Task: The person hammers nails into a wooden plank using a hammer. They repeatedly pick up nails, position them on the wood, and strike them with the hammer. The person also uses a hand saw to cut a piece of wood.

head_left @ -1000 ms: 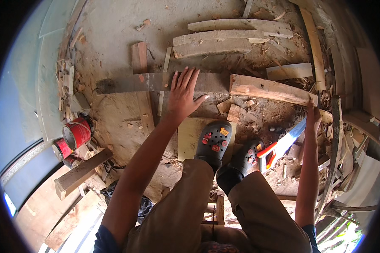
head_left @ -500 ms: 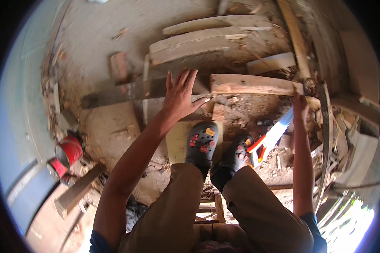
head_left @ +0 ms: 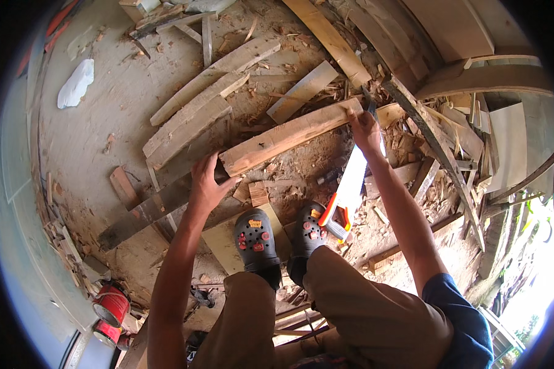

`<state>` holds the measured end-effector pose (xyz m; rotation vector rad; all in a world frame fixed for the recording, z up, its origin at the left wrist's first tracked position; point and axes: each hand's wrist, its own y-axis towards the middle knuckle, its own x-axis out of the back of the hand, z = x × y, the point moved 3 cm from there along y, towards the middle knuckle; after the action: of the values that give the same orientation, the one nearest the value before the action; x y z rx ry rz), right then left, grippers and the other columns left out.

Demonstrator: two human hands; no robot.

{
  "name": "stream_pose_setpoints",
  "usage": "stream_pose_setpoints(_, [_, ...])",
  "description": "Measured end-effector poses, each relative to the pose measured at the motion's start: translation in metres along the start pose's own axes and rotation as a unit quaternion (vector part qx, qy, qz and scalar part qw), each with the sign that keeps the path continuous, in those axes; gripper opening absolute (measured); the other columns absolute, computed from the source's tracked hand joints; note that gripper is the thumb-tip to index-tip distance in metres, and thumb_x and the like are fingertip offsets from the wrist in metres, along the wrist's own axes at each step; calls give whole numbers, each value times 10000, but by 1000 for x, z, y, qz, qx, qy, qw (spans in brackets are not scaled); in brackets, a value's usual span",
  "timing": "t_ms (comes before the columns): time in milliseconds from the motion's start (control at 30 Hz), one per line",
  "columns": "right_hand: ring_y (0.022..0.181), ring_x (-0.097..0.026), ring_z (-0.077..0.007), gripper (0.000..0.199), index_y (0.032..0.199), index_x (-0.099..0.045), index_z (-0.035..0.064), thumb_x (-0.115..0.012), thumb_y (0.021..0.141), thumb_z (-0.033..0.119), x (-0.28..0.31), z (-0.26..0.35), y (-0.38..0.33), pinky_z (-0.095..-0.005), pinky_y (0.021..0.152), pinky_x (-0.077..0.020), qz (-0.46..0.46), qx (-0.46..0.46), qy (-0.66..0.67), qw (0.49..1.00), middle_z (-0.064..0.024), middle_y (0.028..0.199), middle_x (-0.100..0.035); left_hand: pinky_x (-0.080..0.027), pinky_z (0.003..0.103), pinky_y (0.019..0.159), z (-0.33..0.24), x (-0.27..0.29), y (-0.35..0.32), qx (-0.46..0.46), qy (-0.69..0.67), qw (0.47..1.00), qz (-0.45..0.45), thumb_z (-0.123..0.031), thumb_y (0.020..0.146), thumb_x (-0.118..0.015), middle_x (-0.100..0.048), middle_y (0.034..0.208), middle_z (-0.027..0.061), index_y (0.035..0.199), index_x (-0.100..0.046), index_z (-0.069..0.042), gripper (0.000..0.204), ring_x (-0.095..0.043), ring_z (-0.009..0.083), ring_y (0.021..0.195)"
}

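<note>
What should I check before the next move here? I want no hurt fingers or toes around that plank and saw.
1. Left hand on the near end of the plank: ok, the palm is on it, though I cannot tell how firmly.
2. Right hand at the far end of the plank: ok, it grips there.
3. Handsaw out of both hands: ok, it lies on the ground beside the right shoe.
4. Saw teeth away from the shoe: cannot tell, the handle is very close to it.
5. Plank lying steady: cannot tell, it rests slanted across the dark board and scraps.
6. Footing: not ok, wood chips and offcuts lie around the left shoe.
</note>
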<state>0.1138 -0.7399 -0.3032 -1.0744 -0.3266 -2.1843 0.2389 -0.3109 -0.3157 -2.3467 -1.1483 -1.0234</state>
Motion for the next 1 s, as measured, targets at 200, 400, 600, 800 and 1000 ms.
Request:
stream_pose_setpoints(200, [792,-646,-308,633,963,-649,-30,-648,914,601,-9,-23,2,-426,743,-490,-61,19,-13,998,-182,833,-677,-394,526,1073,3,-4,-1,16,9,1000,14,-301,714,-904,-544,1362,235,1406,-480,-10,862,-499,425,1256])
stream_pose_setpoints(400, [714,-568,-227,586,885,-624,-31,-668,923,552,-11,-14,2,-398,667,-457,-44,15,27,999,-139,745,-622,-405,518,1061,-2,0,-1,36,37,999,15,-320,706,-904,-569,1341,236,1372,-517,-1,834,-521,417,1240])
stream_pose_setpoints(600, [687,-452,-178,509,800,-567,9,-620,970,485,-4,6,-3,-396,627,-407,40,7,59,997,-75,679,-494,-432,499,1040,-9,8,2,41,15,999,-3,-318,648,-927,-635,1282,205,1285,-593,11,791,-601,388,1177])
stream_pose_setpoints(800, [666,-442,-142,575,761,-564,25,-612,971,558,-7,-33,21,-345,598,-396,32,55,-53,997,-34,670,-498,-509,451,993,-3,10,8,-23,-21,999,-33,-351,609,-948,-679,1174,238,1257,-613,42,828,-659,394,1109])
stream_pose_setpoints(1000, [676,-470,-127,552,867,-598,42,-610,970,584,-11,-47,26,-311,616,-412,58,11,21,998,1,738,-535,-333,454,1211,6,27,5,23,-219,975,-8,-319,656,-952,-468,1486,200,1561,-241,-62,1179,-420,309,1426])
